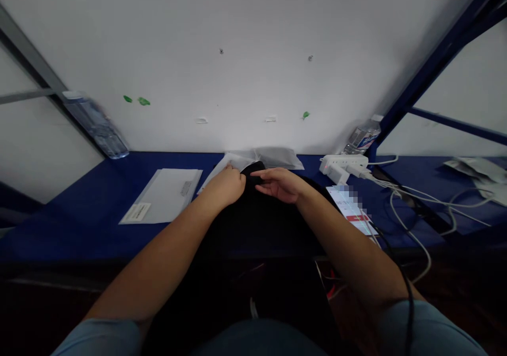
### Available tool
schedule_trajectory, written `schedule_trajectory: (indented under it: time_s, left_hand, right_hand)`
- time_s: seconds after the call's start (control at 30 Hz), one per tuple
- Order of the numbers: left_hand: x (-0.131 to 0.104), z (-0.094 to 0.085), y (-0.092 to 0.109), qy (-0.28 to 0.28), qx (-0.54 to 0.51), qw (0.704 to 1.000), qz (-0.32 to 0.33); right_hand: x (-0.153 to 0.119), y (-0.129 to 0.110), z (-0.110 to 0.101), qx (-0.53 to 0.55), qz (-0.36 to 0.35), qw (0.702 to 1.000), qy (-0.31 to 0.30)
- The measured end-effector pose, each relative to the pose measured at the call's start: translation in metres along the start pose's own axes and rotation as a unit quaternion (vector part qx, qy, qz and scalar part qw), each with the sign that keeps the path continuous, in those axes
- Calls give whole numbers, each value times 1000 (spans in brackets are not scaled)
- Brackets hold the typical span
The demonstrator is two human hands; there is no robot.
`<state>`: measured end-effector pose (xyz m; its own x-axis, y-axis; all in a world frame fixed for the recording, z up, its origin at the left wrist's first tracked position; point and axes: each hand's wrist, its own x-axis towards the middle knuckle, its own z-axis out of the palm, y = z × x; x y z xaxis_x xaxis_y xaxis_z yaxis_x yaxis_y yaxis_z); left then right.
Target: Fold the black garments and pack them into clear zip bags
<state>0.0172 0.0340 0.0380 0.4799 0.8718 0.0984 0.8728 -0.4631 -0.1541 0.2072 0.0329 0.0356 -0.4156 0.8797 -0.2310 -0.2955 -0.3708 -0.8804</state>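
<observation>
A black cloth item [261, 224], probably a garment, lies over the front of the table and hangs toward me; its exact kind is too dark to tell. My left hand [230, 186] is closed with curled fingers at its upper edge, pinching the black cloth beside a translucent white bag [236, 160]. To the right, my right hand [280, 185] has its fingers stretched out, palm turned inward, at the same bunched edge. Behind both hands a second frosted bag [279, 158] rests near the wall.
A flat white packet [168, 189] with labels lies left on the blue table [99, 197]. Plastic bottles stand at the left [99, 129] and right [363, 134]. At right are a power strip [343, 161], a lit phone [350, 205] and loose white cables [400, 195].
</observation>
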Motion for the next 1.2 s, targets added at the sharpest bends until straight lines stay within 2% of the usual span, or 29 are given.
schedule_trajectory:
  time_s: [0.1,0.23,0.3,0.37,0.5,0.63,0.7,0.8,0.9,1.03,1.2]
  left_hand:
    - [0,0,4,15,-1,1000,-20]
    - [-1,-5,8,-4,2,1000,-19]
    - [-1,-7,9,-1,-24,999,-34]
    - [-2,-8,9,12,-67,995,-77]
    - [-3,-9,10,1,-110,984,-141]
    - [11,-17,14,-17,-97,985,-138]
    - [26,-23,18,-34,-80,987,-135]
    - [51,-30,22,-73,-39,991,-102]
    - [66,-32,22,-75,-22,993,-87]
    - [68,-26,21,-56,-14,995,-79]
    - [59,-26,28,-20,-10,998,-57]
  right_hand:
    - [3,10,6,14,1,999,-37]
    - [7,20,8,29,5,996,-90]
    - [8,20,7,33,-9,996,-77]
    - [8,18,6,24,-17,998,-50]
    - [8,16,5,-60,20,998,-5]
    - [10,16,5,-113,-27,990,85]
    - [13,16,4,-94,-45,990,98]
    - [18,18,2,-67,-40,994,82]
    - [20,18,0,-54,-30,995,81]
    - [19,16,0,-36,-25,997,71]
    - [18,17,0,-31,-40,998,27]
